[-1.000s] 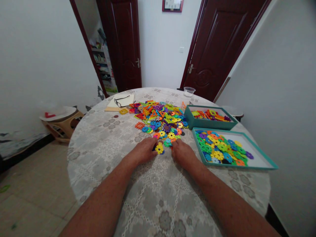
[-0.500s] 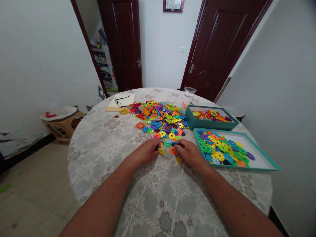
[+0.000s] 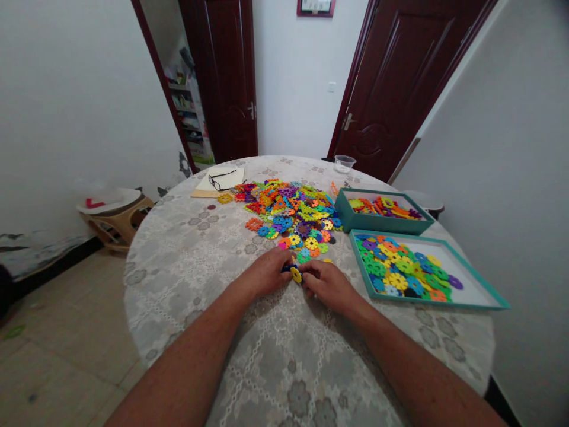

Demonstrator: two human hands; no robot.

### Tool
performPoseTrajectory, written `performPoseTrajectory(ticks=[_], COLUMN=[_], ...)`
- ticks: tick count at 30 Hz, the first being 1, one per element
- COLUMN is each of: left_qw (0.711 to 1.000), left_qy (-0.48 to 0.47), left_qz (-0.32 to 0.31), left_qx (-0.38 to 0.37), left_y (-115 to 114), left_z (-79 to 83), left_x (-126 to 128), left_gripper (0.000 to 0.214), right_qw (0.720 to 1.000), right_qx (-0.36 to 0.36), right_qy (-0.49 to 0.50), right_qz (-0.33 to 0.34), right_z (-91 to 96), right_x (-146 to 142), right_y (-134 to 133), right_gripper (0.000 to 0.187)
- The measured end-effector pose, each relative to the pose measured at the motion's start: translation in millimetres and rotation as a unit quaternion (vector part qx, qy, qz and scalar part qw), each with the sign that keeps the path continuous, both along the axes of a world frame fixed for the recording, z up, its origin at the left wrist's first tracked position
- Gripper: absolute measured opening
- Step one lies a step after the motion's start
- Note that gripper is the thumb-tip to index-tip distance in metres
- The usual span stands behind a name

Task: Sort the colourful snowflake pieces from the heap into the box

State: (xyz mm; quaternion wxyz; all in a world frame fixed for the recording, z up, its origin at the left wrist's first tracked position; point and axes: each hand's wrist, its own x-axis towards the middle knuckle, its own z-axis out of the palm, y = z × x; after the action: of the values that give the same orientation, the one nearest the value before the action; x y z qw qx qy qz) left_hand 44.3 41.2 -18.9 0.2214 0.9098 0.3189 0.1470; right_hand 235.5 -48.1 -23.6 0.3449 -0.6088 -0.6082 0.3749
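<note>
Close to the front of the pile, my left hand is closed on dark blue notched plastic discs, flower-shaped building pieces, mostly hidden by the fingers. A yellow notched disc stands tilted against them, between my two hands. The fingertips of my right hand pinch at the right edge of this small cluster; which disc they grip is partly hidden. Just beyond my fingers lie a teal disc and a yellow disc, part of the big pile of colourful pieces.
On the right, a teal box holds upright pieces, and its shallow lid in front holds many discs. Eyeglasses rest on papers at the back left. A clear plastic tub stands at the far edge of the patterned tablecloth.
My right hand has moved left, away from the orange and yellow discs' spot, and meets my left hand at the yellow and dark blue discs. The view has shifted slightly.
</note>
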Motion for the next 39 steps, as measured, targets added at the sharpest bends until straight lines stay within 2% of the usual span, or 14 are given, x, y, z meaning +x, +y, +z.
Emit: performPoseTrajectory(ticks=[4,10,12,15,19,22,25,29,34,39], left_qw=[1.000,1.000,0.998,0.993,0.981,0.971,0.966,0.969,0.973,0.974], left_qy=[0.015,-0.012,-0.033,-0.074,-0.134,-0.170,-0.184,-0.186,-0.177,-0.174], left_qz=[0.012,-0.010,-0.010,0.033,0.066,0.069,0.060,0.032,-0.014,-0.045], left_qx=[0.006,-0.025,-0.051,-0.087,-0.124,-0.153,-0.170,-0.157,-0.146,-0.141], left_y=[-3.4,-4.4,-2.0,2.2,2.8,-0.2,-2.2,-3.7,-9.0,-8.9], left_z=[-2.4,-3.2,-4.0,-5.3,-4.9,-4.3,-3.9,0.0,4.5,3.9], left_x=[4.4,6.2,3.9,1.7,6.8,12.4,14.3,13.5,12.6,8.2], left_gripper=[0.013,0.017,0.025,0.039,0.027,0.025,0.034,0.047,0.059,0.066], right_qw=[0.999,0.991,0.993,0.999,0.998,0.996,0.994,0.992,0.995,0.991], right_qx=[0.017,0.078,0.072,0.030,0.019,0.028,0.023,0.026,0.086,0.123], right_qy=[-0.026,-0.105,-0.089,-0.023,0.048,0.081,0.108,0.121,0.052,-0.045], right_qz=[0.022,0.002,-0.008,-0.023,-0.034,-0.034,-0.024,-0.013,-0.015,-0.010], right_z=[2.5,4.2,2.3,-1.8,-7.0,-10.8,-13.7,-14.6,-11.4,-3.0], right_x=[0.5,-5.2,-4.3,0.5,5.7,5.7,4.1,0.8,-4.2,-5.4], right_y=[-2.4,-3.1,-1.9,0.5,2.9,3.6,3.7,3.4,1.8,-1.7], right_gripper=[0.028,0.019,0.017,0.015,0.017,0.023,0.028,0.033,0.044,0.033])
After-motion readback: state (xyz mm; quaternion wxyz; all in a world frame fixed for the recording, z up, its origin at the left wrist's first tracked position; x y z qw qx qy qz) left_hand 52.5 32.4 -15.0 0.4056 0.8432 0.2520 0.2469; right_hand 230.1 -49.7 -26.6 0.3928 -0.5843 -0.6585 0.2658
